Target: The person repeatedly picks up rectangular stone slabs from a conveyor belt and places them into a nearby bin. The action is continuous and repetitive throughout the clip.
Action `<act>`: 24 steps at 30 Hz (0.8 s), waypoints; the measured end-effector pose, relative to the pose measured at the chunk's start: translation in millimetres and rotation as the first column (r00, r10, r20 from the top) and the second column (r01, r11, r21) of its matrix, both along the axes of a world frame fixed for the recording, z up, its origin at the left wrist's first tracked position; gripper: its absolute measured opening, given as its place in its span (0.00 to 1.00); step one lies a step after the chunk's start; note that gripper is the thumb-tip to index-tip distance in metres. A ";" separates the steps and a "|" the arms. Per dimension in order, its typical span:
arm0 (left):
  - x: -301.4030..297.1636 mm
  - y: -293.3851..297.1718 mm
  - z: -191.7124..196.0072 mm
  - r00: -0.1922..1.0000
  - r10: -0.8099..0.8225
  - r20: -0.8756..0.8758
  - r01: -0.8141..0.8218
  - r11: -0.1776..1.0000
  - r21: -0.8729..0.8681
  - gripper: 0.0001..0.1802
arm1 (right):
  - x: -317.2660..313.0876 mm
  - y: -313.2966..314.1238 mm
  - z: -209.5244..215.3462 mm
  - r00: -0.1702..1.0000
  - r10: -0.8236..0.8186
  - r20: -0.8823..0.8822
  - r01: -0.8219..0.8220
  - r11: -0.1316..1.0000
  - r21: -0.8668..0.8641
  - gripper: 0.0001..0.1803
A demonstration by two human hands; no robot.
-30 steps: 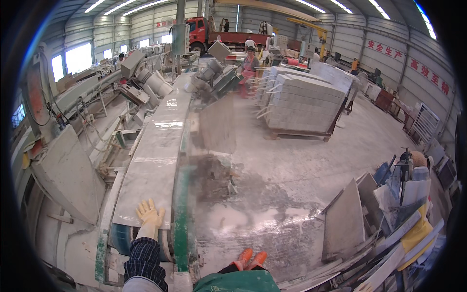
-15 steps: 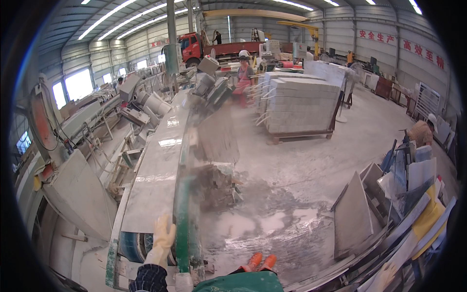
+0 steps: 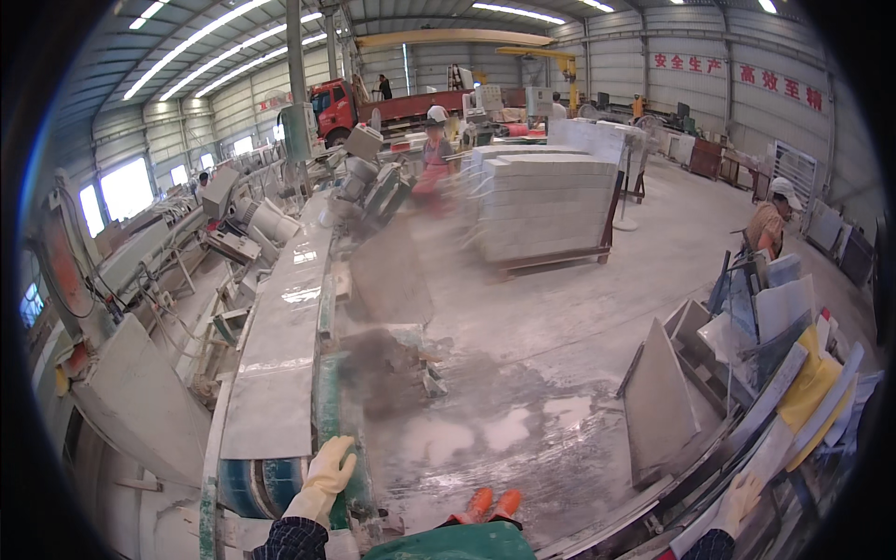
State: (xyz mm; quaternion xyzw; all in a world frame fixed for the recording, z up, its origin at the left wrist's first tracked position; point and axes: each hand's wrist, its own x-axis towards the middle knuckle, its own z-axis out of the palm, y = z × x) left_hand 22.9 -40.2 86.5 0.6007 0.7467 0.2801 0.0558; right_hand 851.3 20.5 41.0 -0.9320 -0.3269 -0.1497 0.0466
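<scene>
Gloved left hand (image 3: 322, 478) resting open-fingered on green conveyor edge (image 3: 329, 411), just beside polished stone slab (image 3: 280, 355) lying ahead on the line. Right hand (image 3: 742, 495) seemingly clasping leaning tiles (image 3: 775, 411). Slab not yet lifted off.

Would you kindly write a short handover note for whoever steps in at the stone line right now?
Left hand: gloved, resting on the near end of the conveyor, beside the long stone slab lying flat on it.
Right hand: gloved, out to the side on the edge of the leaning slabs; whether its fingers grip is unclear.
Done: the slab lies at the near end of the line.
Left: it has not been lifted off.
Nearby: a wet, dusty floor, a stacked pallet of slabs, other workers further back.
</scene>
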 end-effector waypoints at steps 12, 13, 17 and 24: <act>-17.5 16.0 -53.9 0.993 -0.114 -0.011 0.114 0.979 0.167 0.19 | -144.9 -114.9 17.4 0.968 0.205 -0.147 -0.202 0.979 0.034 0.39; -17.5 15.8 -54.1 0.994 -0.113 -0.002 0.112 0.980 0.165 0.19 | -155.4 -123.5 20.3 0.957 0.232 -0.176 -0.230 0.973 0.033 0.40; -18.1 15.2 -56.9 0.994 -0.110 0.013 0.106 0.975 0.198 0.18 | -176.9 -124.4 37.1 0.869 0.271 -0.414 -0.123 0.928 0.350 0.47; -18.6 13.9 -46.5 0.994 -0.082 0.079 0.075 0.994 0.085 0.19 | -165.5 -111.8 45.1 0.407 0.521 -0.751 0.203 0.750 0.630 0.46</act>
